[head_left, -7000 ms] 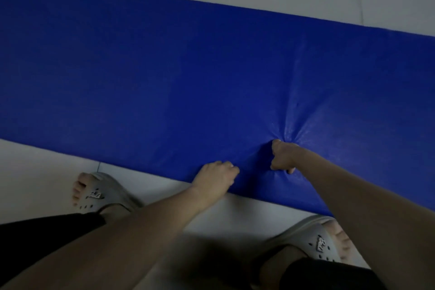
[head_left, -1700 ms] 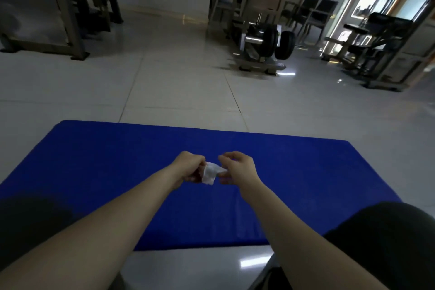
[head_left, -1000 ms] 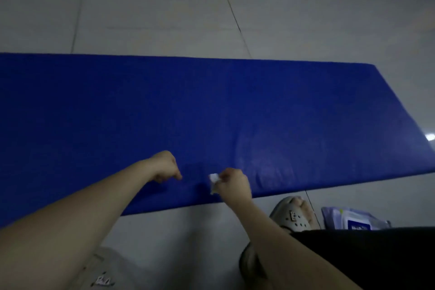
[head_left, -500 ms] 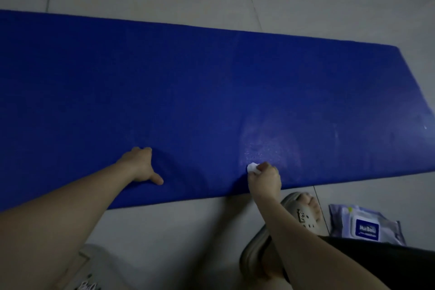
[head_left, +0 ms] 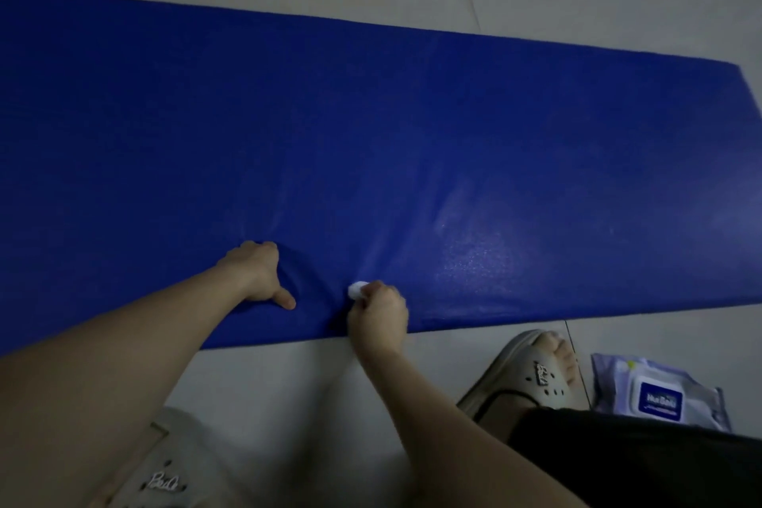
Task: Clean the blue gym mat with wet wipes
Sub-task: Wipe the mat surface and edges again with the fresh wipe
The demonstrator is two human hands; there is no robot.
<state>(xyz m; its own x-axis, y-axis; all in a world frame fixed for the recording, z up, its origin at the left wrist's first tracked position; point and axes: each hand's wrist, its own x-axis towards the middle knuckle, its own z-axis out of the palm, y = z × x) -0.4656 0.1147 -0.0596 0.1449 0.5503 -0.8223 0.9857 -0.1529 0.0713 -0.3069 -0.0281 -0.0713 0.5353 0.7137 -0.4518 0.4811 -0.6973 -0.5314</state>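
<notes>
Centrally: mat [head_left: 371,128], blue. Lies flat on floor [head_left: 288,379] of pale tiles and runs across the view on a slight slant, right end in view, left end cut by the frame edge. Shows a glossy, speckled patch near the front edge, to the right of both hands.

Left hand [head_left: 257,274]: rests on mat near the front edge and presses down, with a round dent and creases in the cover about it. Keeps fingers close together, pointing away, thumb stuck out to the right and touching the cover. Holds nothing. Cannot tell whether the fingertips lie straight or bent.

Right hand [head_left: 379,316]: just right of the left hand, apart from it, wrist over the front edge of mat. Pinches wipe [head_left: 357,290] in curled fingers: a small white wad, sticking out at the fingertips, touching mat.

Pack [head_left: 659,396]: wet wipes, pale soft wrapper, blue label on a white lid. Lies on floor at lower right, off mat, near its front edge.

Right sandal [head_left: 532,379]: pale, holed strap, bare toes showing. Stands on floor between the right forearm and pack, just beside pack.

Left sandal [head_left: 173,470]: same kind, lower left, partly hidden under the left forearm.

Garment [head_left: 639,462]: dark, at the lower right corner.
</notes>
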